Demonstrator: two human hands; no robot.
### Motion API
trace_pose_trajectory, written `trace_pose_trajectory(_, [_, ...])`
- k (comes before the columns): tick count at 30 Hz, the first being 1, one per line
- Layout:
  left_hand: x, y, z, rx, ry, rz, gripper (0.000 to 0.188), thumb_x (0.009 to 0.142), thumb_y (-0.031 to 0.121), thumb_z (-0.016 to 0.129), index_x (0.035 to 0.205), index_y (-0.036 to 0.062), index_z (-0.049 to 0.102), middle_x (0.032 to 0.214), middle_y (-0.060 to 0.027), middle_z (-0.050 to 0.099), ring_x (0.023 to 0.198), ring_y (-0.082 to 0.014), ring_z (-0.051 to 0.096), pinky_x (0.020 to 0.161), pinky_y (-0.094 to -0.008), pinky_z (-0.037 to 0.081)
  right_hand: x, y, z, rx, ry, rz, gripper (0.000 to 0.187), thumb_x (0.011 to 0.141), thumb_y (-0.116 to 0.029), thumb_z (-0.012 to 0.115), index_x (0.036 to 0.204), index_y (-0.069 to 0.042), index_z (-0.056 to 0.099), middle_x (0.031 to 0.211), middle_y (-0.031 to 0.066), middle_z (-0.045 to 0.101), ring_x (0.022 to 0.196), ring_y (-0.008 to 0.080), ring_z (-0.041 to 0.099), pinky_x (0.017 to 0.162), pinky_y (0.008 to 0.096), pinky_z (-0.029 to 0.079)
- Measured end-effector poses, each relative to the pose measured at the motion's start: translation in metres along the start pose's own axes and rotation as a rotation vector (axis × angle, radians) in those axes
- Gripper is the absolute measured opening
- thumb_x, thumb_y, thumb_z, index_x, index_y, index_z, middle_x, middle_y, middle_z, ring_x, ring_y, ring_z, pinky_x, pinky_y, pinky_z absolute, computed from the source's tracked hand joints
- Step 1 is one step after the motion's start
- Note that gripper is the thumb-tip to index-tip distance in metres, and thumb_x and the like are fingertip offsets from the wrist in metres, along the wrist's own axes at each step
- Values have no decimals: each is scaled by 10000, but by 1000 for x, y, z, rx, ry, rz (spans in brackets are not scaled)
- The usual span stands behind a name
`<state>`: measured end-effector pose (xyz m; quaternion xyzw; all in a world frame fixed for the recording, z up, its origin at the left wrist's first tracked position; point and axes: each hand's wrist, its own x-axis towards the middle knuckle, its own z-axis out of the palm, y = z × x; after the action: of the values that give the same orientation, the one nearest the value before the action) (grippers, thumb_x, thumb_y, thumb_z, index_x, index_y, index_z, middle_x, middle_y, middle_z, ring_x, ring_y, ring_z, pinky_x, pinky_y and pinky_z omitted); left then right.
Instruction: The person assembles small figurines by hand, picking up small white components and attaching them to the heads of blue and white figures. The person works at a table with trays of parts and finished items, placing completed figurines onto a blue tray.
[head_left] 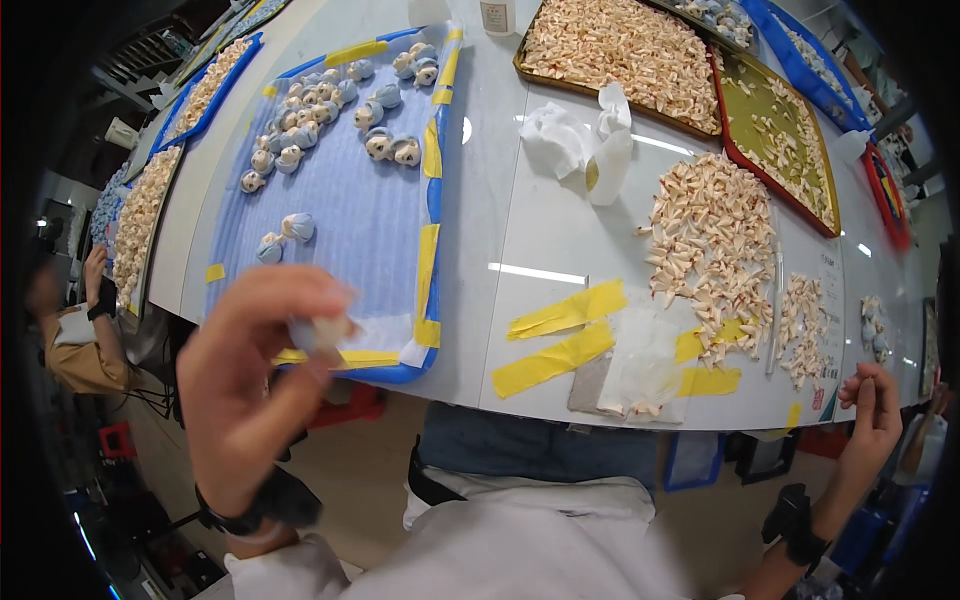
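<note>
My left hand (250, 375) is raised over the near edge of a blue tray (432, 290). Its thumb and fingers pinch a small figurine head (325, 332), cream and pale blue, blurred and partly covered by the fingers. Similar figurine heads with pale blue caps (310, 110) lie grouped at the tray's far side, and a pair (287, 236) sits closer to the hand. At the right, my right hand (874, 405) hovers by the table edge, fingers loosely bent and apart, with nothing visible in them. Just beyond it are several small grey-blue pieces (874, 330).
A heap of small cream pieces (710, 245) and a smaller heap (802, 325) lie on the table. Yellow tape strips (555, 355) and crumpled white tissue (555, 138) are nearby. Filled trays (620, 55) stand beyond. Another person's arm (100, 300) is at far left.
</note>
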<state>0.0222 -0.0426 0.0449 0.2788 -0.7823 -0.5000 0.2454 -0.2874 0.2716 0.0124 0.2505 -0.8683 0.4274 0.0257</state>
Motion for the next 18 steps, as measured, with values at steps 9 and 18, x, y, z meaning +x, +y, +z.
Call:
trace_pose_trajectory(9, [-27,-8,82,-690,-46,-297,337,765,196,641,969,-38,512,929,-160,508,725,-168,560,588,-221,458,-6,-53,40,227,-176,-143,93,733,46,597,824,29,587,832,82,577,732,126,547,668,207,423])
trace_pose_trajectory(18, [-22,-22,111,-812,-66,-328,414,746,290,677,938,-8,463,936,-177,542,703,-186,592,525,-198,470,-20,-105,89,346,-289,17,138,719,64,606,810,16,513,792,128,583,679,147,555,643,231,446])
